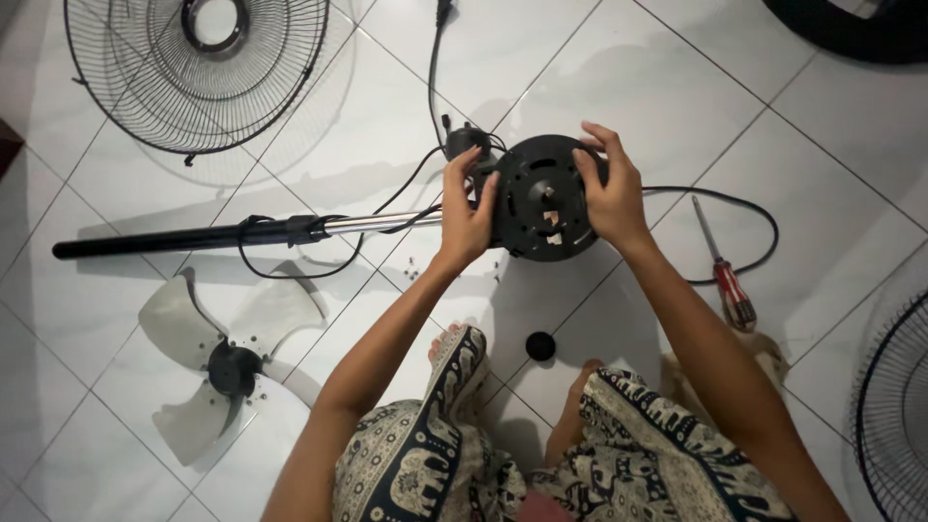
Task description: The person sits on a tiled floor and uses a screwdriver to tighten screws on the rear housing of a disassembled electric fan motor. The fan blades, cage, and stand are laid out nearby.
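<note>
The person sits on the white tiled floor (pixel 677 87) with patterned trousers (pixel 638 454) drawn up, both hands on a round black motor housing (pixel 541 198) that lies on the tiles just ahead of the knees. The left hand (pixel 466 215) grips the housing's left edge, fingers curled over the rim, thumb on the face. The right hand (pixel 609 188) clasps the right edge the same way, fingers wrapped over the top. From the housing a metal pole (pixel 242 234) with a black lower sleeve stretches away to the left, flat on the floor, and a black cable (pixel 744 208) loops round behind it and off to the right. A red-handled screwdriver (pixel 727 280) lies just beside the right forearm. A small black round knob (pixel 540 346) rests between the knees, near the housing. To the left, well apart, lies a translucent fan blade (pixel 227 362) with a black hub, and beyond the pole a wire grille (pixel 198 68). Part of another grille (pixel 894 406) shows at the right edge.
</note>
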